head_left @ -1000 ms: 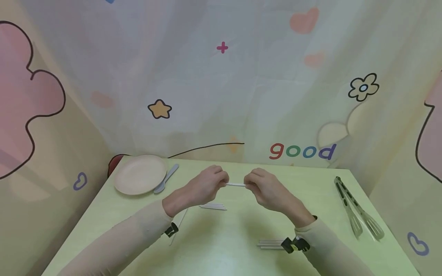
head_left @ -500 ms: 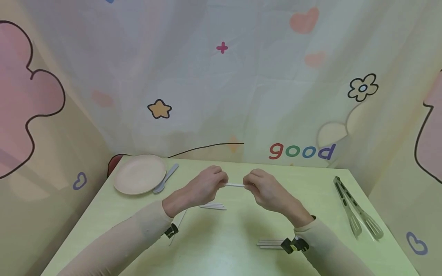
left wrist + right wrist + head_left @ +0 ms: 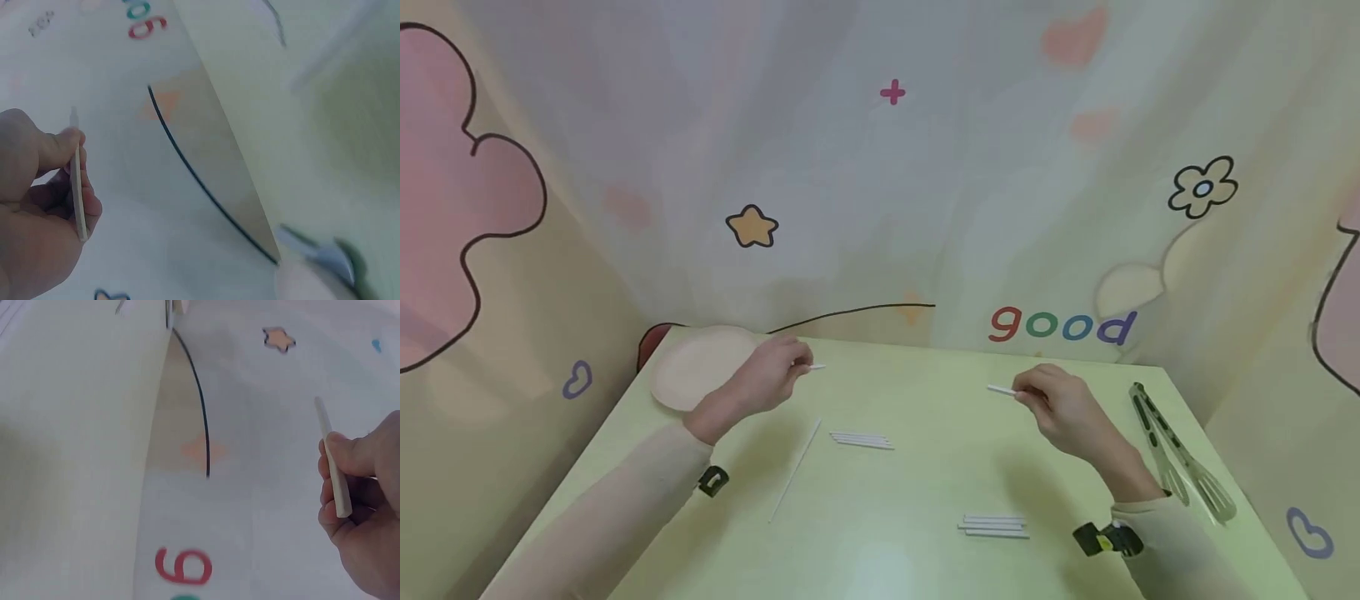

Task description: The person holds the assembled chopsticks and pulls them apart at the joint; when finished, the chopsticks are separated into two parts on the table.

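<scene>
My left hand pinches a short white stick piece above the back left of the table, beside the plate. In the left wrist view that stick piece lies between thumb and curled fingers. Over the back right, my right hand pinches a second white stick piece, its end pointing left. The right wrist view shows this piece crossing the fingers under the thumb. Between the hands lie a bundle of short white sticks, a long thin stick and a nearer bundle of sticks.
A pale plate stands at the back left, partly covered by the left forearm. A grey spoon shows beside it in the left wrist view. Tongs lie near the table's right edge. A printed curtain hangs behind the table.
The single white stick held between both hands is now two separate pieces, one in each hand. The left hand has moved left, the right hand right. The view has shifted slightly.
</scene>
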`<state>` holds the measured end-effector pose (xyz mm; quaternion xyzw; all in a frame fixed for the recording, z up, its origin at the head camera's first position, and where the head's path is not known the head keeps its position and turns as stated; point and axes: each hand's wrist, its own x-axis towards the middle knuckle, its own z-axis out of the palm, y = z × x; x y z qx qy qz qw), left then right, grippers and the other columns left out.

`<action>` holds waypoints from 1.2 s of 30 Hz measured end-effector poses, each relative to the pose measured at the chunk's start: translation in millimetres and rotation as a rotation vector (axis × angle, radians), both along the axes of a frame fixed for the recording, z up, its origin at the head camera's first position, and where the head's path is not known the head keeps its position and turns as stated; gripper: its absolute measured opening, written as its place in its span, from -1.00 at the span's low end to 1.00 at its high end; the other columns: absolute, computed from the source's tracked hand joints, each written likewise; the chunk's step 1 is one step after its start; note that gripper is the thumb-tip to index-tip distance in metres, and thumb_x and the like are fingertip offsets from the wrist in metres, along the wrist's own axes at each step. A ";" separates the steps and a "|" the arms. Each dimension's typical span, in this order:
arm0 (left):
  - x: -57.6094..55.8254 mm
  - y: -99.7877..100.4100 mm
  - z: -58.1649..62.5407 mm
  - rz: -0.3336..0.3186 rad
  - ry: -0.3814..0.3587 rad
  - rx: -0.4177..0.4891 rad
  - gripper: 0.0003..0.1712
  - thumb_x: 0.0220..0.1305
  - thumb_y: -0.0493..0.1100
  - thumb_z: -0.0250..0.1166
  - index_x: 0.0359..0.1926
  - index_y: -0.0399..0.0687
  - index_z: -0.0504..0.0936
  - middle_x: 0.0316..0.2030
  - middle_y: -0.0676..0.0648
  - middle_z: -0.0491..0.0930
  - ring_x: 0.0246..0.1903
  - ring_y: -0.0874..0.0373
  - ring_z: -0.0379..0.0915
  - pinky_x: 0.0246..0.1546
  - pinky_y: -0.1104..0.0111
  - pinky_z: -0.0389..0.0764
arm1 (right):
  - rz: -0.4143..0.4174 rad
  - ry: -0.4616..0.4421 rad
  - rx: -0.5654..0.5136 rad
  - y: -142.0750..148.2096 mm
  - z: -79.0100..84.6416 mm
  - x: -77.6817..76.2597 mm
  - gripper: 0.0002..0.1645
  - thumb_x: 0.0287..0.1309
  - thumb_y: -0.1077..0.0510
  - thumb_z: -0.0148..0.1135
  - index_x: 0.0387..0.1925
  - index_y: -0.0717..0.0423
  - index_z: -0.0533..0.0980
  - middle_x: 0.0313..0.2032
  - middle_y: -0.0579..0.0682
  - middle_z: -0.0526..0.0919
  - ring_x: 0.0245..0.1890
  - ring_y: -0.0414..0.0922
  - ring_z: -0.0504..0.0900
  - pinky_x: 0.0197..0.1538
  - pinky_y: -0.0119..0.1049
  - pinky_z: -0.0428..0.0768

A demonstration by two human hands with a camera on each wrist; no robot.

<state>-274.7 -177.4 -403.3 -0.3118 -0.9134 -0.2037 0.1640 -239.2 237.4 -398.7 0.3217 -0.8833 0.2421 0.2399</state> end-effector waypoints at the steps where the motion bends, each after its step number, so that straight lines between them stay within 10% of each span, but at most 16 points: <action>1: -2.6 2.0 1.1 -0.041 -0.011 -0.012 -0.94 0.30 -0.39 0.19 -0.27 -0.31 0.59 -0.39 -0.14 0.55 -0.35 0.04 0.45 -0.33 0.28 0.55 | 0.028 -0.018 0.013 -1.1 0.3 -0.3 -0.84 0.07 0.44 0.31 -0.35 0.16 0.59 -0.40 -0.10 0.59 -0.43 -0.27 0.39 -0.44 -0.42 0.47; 36: -9.6 31.5 -5.3 -0.040 -0.064 -0.128 -0.94 0.18 -0.32 0.25 -0.38 -0.13 0.65 -0.44 0.00 0.57 -0.40 0.20 0.45 -0.37 0.40 0.53 | 0.097 -0.082 0.102 -10.9 -8.8 13.6 -0.80 0.03 0.42 0.35 -0.35 0.08 0.62 -0.37 -0.13 0.58 -0.36 -0.31 0.42 -0.37 -0.46 0.53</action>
